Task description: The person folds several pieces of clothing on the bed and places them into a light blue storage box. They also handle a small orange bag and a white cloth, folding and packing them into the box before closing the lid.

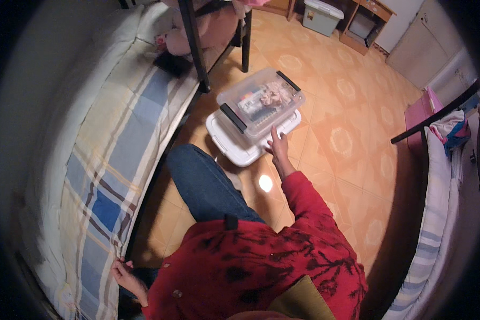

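Note:
A clear plastic storage box (260, 104) with black latches sits on the white lid of a larger box (240, 154) on the floor. Through its clear plastic show a crumpled pink item and several small things. My right hand (279, 150) is at the near right edge of the boxes, fingers spread; whether it touches them is unclear. My left hand (124, 274) is at the edge of the plaid bedding (108, 210), fingers curled near the fabric; whether it pinches the cloth cannot be told.
A black bed post (194, 48) stands just beyond the boxes. On the bed lie a dark flat object (172, 64) and a pink plush item (216, 30). A second bed (420, 240) is at the right. A lidded bin (322, 18) and wooden furniture (354, 40) stand at the back.

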`<state>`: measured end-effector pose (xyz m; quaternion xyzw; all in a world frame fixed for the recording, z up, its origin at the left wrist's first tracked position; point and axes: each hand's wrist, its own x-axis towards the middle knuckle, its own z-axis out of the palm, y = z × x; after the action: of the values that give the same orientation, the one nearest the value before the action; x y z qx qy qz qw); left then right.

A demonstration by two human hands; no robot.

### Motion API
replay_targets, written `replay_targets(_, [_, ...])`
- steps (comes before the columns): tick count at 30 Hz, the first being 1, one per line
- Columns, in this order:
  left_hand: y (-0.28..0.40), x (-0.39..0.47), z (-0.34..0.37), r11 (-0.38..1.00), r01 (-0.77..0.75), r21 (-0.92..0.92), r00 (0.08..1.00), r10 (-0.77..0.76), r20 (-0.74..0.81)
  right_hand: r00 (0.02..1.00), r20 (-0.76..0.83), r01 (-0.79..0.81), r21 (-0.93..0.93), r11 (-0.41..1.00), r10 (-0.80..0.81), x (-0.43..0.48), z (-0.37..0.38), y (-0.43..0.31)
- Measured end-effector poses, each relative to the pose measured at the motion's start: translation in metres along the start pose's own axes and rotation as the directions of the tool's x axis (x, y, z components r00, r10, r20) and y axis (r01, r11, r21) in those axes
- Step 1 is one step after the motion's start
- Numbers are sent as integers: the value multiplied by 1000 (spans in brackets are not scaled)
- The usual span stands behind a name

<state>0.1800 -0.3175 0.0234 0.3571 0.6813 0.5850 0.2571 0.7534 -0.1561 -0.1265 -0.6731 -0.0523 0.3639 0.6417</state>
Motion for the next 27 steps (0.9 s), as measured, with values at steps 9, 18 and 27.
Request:
replay_targets(9, [-29,5,37,990,130,-58,986,-123,111,983,180,-35,-43,998,42,74,18,-25])
replay_targets(18, [-50,-1,41,988,148,-40,975,-138,176,995,-18,101,4,995,-101,63,28,-18])
replay_targets(27, [-60,-24,28,979,33,199,993,-54,105,914,351,231,-31,973,-206,109,14,15])
